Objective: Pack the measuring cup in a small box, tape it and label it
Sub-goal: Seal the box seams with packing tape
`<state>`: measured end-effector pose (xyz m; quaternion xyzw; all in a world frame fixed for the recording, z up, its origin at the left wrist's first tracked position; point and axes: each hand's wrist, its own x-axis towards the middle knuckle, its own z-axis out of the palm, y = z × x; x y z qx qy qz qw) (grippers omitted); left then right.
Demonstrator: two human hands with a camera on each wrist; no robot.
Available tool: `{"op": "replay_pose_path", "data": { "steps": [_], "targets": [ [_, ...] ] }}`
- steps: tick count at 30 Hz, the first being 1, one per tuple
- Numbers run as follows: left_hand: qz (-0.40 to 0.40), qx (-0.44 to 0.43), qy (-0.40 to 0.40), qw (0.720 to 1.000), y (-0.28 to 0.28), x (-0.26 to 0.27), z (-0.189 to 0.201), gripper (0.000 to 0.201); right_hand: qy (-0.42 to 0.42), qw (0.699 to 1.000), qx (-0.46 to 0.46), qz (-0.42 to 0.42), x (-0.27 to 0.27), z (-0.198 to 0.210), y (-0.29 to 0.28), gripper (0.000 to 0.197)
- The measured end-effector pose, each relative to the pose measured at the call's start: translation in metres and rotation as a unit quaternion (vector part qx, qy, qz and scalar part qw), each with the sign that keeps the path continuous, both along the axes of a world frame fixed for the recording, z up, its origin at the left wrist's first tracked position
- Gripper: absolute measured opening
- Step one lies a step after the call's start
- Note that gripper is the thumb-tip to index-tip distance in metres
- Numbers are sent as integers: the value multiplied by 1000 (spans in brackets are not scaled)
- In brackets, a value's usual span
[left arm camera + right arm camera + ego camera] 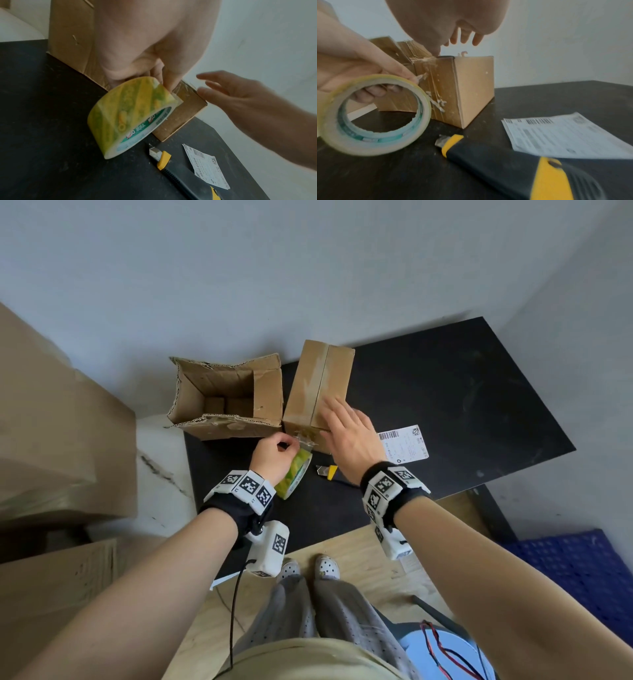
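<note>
A small closed cardboard box (318,385) stands on the black table (462,405), with clear tape along its top seam. The measuring cup is not visible. My left hand (284,445) grips a yellow-green tape roll (295,474) at the box's near face. Its fingers are through the core, and a clear strip runs from the roll (130,116) onto the box (180,115). My right hand (339,416) is over the box's near top edge with fingers straight and spread. The right wrist view shows wrinkled tape down the box's (467,88) front face beside the roll (375,115).
A white shipping label (404,443) lies on the table right of the box. A yellow and black utility knife (329,472) lies just in front of the box, blade end towards the tape. A larger open cardboard box (226,398) stands to the left. Big cartons (51,440) fill the left side.
</note>
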<state>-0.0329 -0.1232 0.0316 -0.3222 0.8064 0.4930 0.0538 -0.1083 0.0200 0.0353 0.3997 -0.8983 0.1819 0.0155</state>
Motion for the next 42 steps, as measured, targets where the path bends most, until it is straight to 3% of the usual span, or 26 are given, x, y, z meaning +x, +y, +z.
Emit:
{"op": "replay_pose_path", "data": {
  "steps": [4,10,17,20,26,33,39,42],
  "targets": [
    [15,9,-3,1000,2,-1,-3,17,-43,997,47,52,-12,-4,-16,51],
    [31,-19,-13,999,-1,0,-3,1,-55,996,17,62,-21,-12,-15,50],
    [20,4,-26,999,-7,15,-10,7,-59,995,23,77,-36,-5,-3,52],
    [24,28,1,999,-6,12,-9,19,-40,998,-2,54,-35,-4,-5,50],
    [31,54,28,998,-6,8,-11,7,-15,1000,-15,10,-30,-5,-19,37],
    [29,67,30,997,-6,14,-11,5,-57,998,24,27,-33,-3,-18,55],
    [24,60,26,998,-6,14,-7,3,-76,997,-4,17,-34,3,-16,37],
    [18,55,23,998,-7,12,-4,2,-78,997,0,9,-30,4,-16,37]
  ]
}}
